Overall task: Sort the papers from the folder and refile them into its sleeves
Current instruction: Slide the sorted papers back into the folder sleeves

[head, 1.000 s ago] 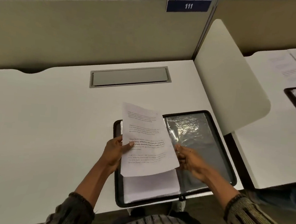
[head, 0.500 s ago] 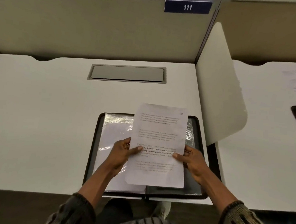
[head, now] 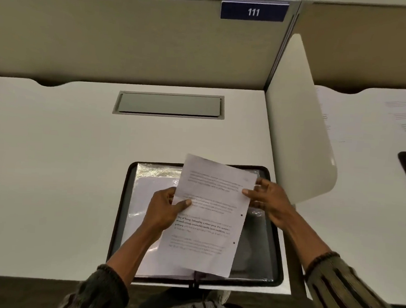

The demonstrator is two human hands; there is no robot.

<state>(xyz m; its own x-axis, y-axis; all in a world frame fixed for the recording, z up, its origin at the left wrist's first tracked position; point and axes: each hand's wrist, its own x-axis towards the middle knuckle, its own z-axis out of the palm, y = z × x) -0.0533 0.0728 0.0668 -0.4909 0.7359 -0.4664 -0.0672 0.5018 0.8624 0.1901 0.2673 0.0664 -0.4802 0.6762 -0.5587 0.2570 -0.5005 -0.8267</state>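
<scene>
one sheet held up over the open folder

the table [head: 52, 167] carries the whole job. the black-rimmed folder [head: 117, 220] lies open on it, flat against the near edge and toward the right near corner, probably so both pages stay within easy reach. its left sleeve [head: 148, 171] already holds a pale filed paper [head: 146, 193]. the right sleeve [head: 253, 248] looks dark and seems to hold nothing, though the sheet hides part of it.

the task's thing at this moment, a printed sheet [head: 207, 216], is raised off the folder and tilted, its top leaning toward the left far corner. it hangs over the folder's spine, between the two sleeves – a reading position, i would judge, for deciding where it belongs before it goes in.

both hands are closed on it, well apart on opposite edges. the left hand [head: 164, 211] pinches the left edge, thumb on the print and fingers behind. the right hand [head: 268, 201] takes the upper right edge, thumb tip on the paper and fingers loosely spread behind. a hold from two sides keeps thin paper from drooping.

the punch holes [head: 241, 215] run down the right edge – the side that faces away from the spine.
</scene>
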